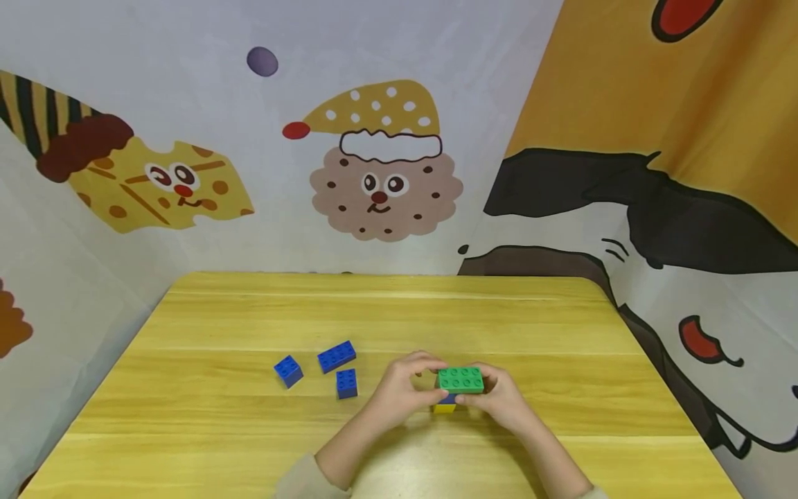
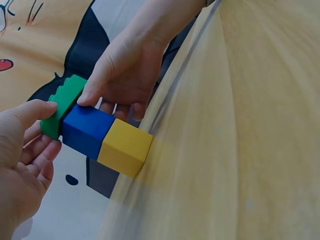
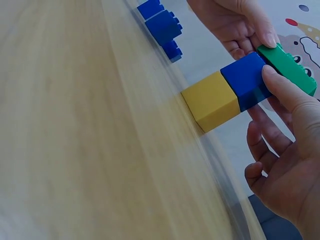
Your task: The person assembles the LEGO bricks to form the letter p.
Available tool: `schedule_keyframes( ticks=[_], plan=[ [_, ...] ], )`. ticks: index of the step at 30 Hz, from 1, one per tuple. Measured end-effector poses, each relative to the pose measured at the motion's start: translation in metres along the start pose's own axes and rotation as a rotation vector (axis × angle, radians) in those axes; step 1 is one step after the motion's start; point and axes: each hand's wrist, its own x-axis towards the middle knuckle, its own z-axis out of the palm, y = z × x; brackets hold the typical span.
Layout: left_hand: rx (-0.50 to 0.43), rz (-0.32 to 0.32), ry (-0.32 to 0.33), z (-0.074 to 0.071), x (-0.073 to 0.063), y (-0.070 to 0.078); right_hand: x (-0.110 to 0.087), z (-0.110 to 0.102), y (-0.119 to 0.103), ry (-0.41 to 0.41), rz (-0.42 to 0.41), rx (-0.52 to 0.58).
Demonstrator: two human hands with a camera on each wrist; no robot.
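A yellow brick [image 3: 212, 100] stands on the table with a blue brick [image 3: 245, 80] stacked on it. Over the blue one lies a longer green brick [image 1: 460, 380], studs up and overhanging to the left. A thin dark line shows between green and blue; whether they are fully joined I cannot tell. My left hand [image 1: 402, 389] pinches the green brick's left end between thumb and fingers. With its thumb on the blue brick's front, just under the green one, my right hand [image 1: 501, 398] grips the blue brick; its other fingers are partly hidden behind.
Left of the hands on the wooden table [image 1: 218, 430] lie three loose blue bricks: a longer brick [image 1: 337, 356], a square brick [image 1: 346, 383] and another square brick [image 1: 289, 371]. A cartoon-printed cloth [image 1: 218, 256] hangs behind the table's far edge.
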Motion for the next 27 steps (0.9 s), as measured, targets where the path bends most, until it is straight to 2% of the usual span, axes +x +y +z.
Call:
schedule_keyframes(
  ticks=[11, 21, 27],
  plan=[
    [-0.028, -0.026, -0.008, 0.004, 0.0001, -0.0015, -0.0017, 0.0005, 0.0009, 0.015, 0.03, 0.013],
    [-0.015, 0.011, -0.008, 0.003, 0.0013, 0.0001, -0.0007, 0.0001, 0.0046, -0.008, -0.023, 0.026],
    [0.048, 0.059, -0.036, 0.0007, 0.001, 0.001, -0.0006, 0.0004, 0.0054, -0.01, -0.024, 0.028]
  ],
)
